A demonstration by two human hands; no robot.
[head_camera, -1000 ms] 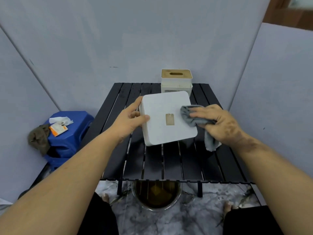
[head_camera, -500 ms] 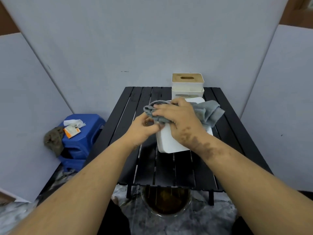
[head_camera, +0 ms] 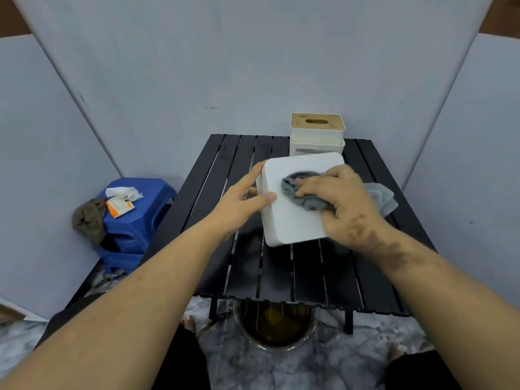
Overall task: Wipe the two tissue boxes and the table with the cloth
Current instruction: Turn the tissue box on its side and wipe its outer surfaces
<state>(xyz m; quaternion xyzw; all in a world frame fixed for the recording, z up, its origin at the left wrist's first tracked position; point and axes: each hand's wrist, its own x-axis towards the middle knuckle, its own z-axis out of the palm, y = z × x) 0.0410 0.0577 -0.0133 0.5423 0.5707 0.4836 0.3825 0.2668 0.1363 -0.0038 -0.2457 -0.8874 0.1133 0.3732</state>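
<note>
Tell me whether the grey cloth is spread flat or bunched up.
Bunched up: the grey cloth is crumpled under the right hand on the white tissue box.

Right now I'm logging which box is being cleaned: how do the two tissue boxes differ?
The near tissue box is tilted, gripped by the left hand; the far tissue box stands upright at the table's back edge, untouched. The near one shows a plain white face, wiped with the grey cloth under the right hand; the far one shows a wooden slotted lid. Both have white bodies.
</note>
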